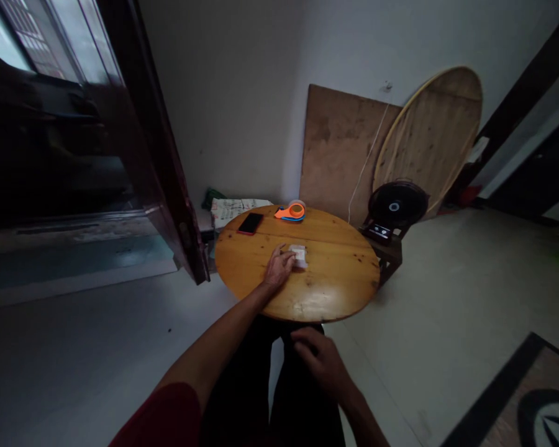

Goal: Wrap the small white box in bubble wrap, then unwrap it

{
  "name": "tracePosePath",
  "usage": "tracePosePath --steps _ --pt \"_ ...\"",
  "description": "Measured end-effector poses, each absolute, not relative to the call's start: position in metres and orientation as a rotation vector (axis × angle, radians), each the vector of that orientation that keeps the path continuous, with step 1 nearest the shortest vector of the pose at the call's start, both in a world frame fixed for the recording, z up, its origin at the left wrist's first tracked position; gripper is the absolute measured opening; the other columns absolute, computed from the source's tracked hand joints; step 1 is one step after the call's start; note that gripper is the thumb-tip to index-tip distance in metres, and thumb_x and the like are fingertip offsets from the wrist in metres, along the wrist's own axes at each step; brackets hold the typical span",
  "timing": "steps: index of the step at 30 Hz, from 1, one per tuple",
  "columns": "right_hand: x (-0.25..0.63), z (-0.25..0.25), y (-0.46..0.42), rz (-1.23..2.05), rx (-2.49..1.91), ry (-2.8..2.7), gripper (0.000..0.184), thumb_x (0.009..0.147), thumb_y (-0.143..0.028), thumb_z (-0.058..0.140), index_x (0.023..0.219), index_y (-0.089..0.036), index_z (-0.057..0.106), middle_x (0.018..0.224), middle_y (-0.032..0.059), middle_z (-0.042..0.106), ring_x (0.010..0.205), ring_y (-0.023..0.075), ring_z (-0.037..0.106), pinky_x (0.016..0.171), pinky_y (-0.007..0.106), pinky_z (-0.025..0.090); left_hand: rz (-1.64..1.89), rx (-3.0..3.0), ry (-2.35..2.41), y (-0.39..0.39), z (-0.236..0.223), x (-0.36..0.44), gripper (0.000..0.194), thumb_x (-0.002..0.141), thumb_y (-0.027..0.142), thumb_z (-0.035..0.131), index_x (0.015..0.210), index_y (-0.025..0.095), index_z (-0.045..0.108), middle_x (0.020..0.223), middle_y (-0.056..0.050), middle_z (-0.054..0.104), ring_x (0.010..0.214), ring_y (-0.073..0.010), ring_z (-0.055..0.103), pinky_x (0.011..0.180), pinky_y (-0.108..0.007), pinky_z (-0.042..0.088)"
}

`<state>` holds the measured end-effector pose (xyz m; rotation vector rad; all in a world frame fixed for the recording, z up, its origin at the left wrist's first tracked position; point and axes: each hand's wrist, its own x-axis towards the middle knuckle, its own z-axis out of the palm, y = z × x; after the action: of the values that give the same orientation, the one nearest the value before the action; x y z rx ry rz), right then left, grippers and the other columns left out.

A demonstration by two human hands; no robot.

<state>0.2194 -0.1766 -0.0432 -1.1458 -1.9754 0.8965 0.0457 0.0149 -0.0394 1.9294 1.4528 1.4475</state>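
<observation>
My left hand (280, 267) rests on the round wooden table (340, 267), its fingers stretched and slightly apart. Its fingertips touch the left side of a small, flat, whitish packet (299, 255), whose contents I cannot make out. Over my lap, just below the table's front edge, hovers my right hand (320, 358). Its fingers are loosely bent with a gap between them, and nothing shows in them. Beyond the packet lies an orange tape dispenser (289, 213) with a roll of tape. A dark phone with a red edge (250, 223) lies at the table's far left.
Right of the table, a black round device (395, 206) with a lit display stands on a wooden stool (392, 253). A brown board (338, 149) and a round wooden tabletop (433, 124) lean on the wall. A dark door (153, 136) stands at the left.
</observation>
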Motion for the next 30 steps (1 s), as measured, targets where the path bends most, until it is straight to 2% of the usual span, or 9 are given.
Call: tracePosePath --steps 6,11,13,16,19,23,25,30 --pt "0.241 0.018 -0.076 0.501 -1.201 -1.772 0.024 0.087 -0.036 0.053 0.094 -0.019 0.069 0.093 0.0076 0.071 0.084 0.0193 0.066 0.073 0.03 0.051 1.462 1.834 1.369 0.024 -0.047 0.044 0.025 0.088 0.019 0.054 0.104 0.018 0.073 0.131 -0.011 0.053 0.129 -0.0217 0.049 0.108 -0.036 0.043" --pt "0.236 0.02 0.028 0.344 -1.277 -1.78 0.029 0.08 -0.032 0.053 0.1 -0.017 0.068 0.099 0.0109 0.07 0.088 0.0222 0.065 0.069 0.032 0.052 1.472 1.766 1.354 0.028 -0.05 0.045 0.025 0.088 0.018 0.053 0.103 0.02 0.074 0.131 -0.009 0.051 0.127 -0.0201 0.05 0.105 -0.034 0.046" --pt "0.23 0.016 0.062 0.319 -1.308 -1.833 0.035 0.075 -0.029 0.059 0.107 -0.018 0.067 0.109 0.0112 0.069 0.096 0.0241 0.064 0.072 0.034 0.052 1.46 1.756 1.354 0.027 -0.049 0.045 0.025 0.088 0.02 0.055 0.104 0.02 0.074 0.131 -0.01 0.05 0.126 -0.0201 0.051 0.105 -0.034 0.046" --pt "0.22 0.011 0.099 0.327 -1.359 -1.967 0.035 0.071 -0.027 0.066 0.105 -0.018 0.068 0.112 0.0122 0.068 0.096 0.0237 0.064 0.077 0.035 0.051 1.44 1.757 1.36 0.025 -0.048 0.045 0.024 0.087 0.021 0.057 0.105 0.023 0.073 0.133 -0.009 0.05 0.124 -0.0208 0.052 0.105 -0.035 0.046" --pt "0.21 0.009 0.118 0.338 -1.414 -2.109 0.028 0.072 -0.023 0.068 0.1 -0.015 0.07 0.108 0.0124 0.069 0.095 0.0222 0.064 0.082 0.034 0.049 1.444 1.75 1.363 0.023 -0.046 0.046 0.025 0.085 0.02 0.059 0.104 0.024 0.073 0.131 -0.008 0.052 0.122 -0.0202 0.054 0.104 -0.034 0.047" --pt "0.199 0.013 0.125 0.343 -1.42 -2.158 0.011 0.072 -0.016 0.063 0.079 -0.017 0.072 0.089 0.0068 0.072 0.084 0.0191 0.065 0.079 0.031 0.048 1.452 1.758 1.364 0.022 -0.045 0.047 0.025 0.085 0.019 0.059 0.104 0.023 0.073 0.127 -0.008 0.053 0.117 -0.0188 0.056 0.101 -0.032 0.048" --pt "0.197 0.016 0.124 0.351 -1.403 -2.168 0.012 0.073 -0.015 0.06 0.073 -0.018 0.071 0.083 0.005 0.072 0.08 0.0178 0.064 0.077 0.029 0.048 1.448 1.758 1.378 0.023 -0.045 0.047 0.024 0.085 0.02 0.059 0.105 0.024 0.073 0.126 -0.007 0.054 0.115 -0.0184 0.057 0.101 -0.031 0.048" --pt "0.199 0.025 0.103 0.433 -1.331 -2.199 0.018 0.075 -0.015 0.055 0.072 -0.018 0.072 0.078 0.0032 0.072 0.074 0.0163 0.065 0.071 0.026 0.048 1.452 1.764 1.361 0.025 -0.045 0.047 0.023 0.086 0.021 0.058 0.105 0.022 0.073 0.117 -0.007 0.056 0.111 -0.0175 0.057 0.101 -0.031 0.047"
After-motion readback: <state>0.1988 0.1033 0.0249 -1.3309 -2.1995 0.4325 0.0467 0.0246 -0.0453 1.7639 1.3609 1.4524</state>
